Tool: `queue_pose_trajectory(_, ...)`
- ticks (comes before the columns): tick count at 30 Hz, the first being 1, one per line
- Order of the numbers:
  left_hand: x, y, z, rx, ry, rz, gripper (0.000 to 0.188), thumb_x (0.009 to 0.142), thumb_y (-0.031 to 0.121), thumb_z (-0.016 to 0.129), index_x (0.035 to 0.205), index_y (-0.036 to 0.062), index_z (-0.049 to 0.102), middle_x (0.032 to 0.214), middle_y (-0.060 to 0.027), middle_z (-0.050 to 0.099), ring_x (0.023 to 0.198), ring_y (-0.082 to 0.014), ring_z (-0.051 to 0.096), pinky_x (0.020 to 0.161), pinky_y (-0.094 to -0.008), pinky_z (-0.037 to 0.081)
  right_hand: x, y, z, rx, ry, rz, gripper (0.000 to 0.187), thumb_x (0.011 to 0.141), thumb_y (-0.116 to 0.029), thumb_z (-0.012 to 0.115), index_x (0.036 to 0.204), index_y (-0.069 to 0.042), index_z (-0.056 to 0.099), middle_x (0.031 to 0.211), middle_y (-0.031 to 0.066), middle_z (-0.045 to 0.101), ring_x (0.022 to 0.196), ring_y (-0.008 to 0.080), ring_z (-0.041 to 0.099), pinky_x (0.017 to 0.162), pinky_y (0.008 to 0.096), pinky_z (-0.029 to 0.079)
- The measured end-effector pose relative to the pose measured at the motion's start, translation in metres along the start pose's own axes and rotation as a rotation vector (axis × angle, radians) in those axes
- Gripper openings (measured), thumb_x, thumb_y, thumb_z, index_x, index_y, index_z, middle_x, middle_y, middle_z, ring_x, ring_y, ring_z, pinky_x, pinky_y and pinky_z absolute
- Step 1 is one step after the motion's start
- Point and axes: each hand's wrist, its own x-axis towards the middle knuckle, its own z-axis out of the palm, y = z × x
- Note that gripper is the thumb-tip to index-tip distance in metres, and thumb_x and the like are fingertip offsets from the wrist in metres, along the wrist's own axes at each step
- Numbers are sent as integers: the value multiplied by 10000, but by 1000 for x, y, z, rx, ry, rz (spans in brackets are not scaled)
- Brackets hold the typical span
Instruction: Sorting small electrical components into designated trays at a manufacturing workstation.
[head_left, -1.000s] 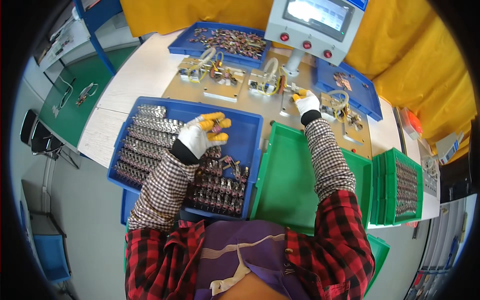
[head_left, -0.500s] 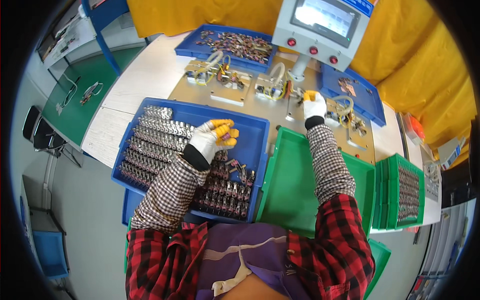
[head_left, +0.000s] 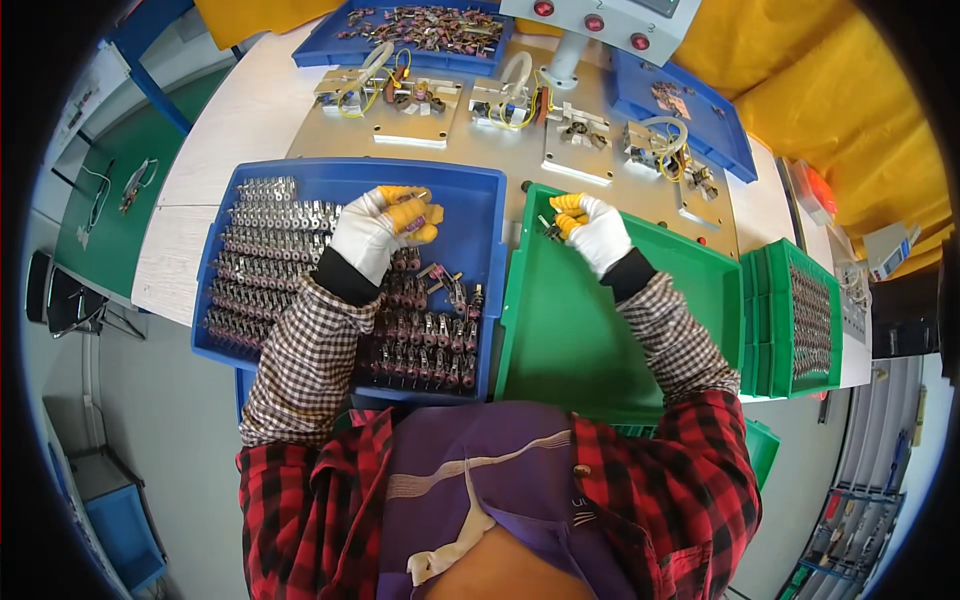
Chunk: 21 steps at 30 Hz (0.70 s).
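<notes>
My left hand (head_left: 375, 235), in a white glove with yellow fingertips, hovers over the blue tray (head_left: 345, 172). Its fingers curl round a small part (head_left: 416, 224) with a purplish patch, mostly hidden by the glove. Rows of small metal parts with round pinkish ends (head_left: 265, 245) fill the tray's left side, and a few loose ones (head_left: 452, 287) lie askew nearer its right wall. Above the far left corner of the green tray (head_left: 610, 330), my right hand (head_left: 595, 235), gloved alike, pinches a small dark metal part (head_left: 548, 229).
Behind the trays, a metal plate carries several fixtures (head_left: 580, 140) with hoses and yellow wires. A grey control box (head_left: 600, 20) stands on a post. Another blue tray (head_left: 420, 62) holds a heap of parts. Stacked green trays (head_left: 765, 320) stand at the right.
My right hand has come back from a fixture to the green tray, bringing a small metal part. My left hand stays over the blue tray, fingers still curled. The view has shifted downward.
</notes>
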Motion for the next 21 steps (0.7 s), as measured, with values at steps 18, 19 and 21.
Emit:
queue_pose_trajectory(18,-6,3,0,213,-159,-17,199,800,28,575,992,-23,553,773,-151,605,626,-158,586,544,-201,482,-13,-1,29,-791,370,-351,140,741,-193,598,854,-110,602,802,69,594,666,249,572,606,325,470)
queue_pose_trajectory(19,-3,3,1,235,-174,-18,222,806,38,570,1016,-26,541,795,-154,605,632,-157,584,553,-202,481,-17,-15,26,-799,379,-370,148,736,-200,601,856,-115,601,805,63,591,665,245,571,599,325,469)
queue_pose_trajectory(21,-2,2,1,257,-196,-18,245,812,48,566,1041,-30,528,817,-156,604,638,-156,582,563,-204,480,-26,-38,22,-746,298,-596,170,734,-217,600,877,-123,596,819,50,578,664,235,566,586,316,467)
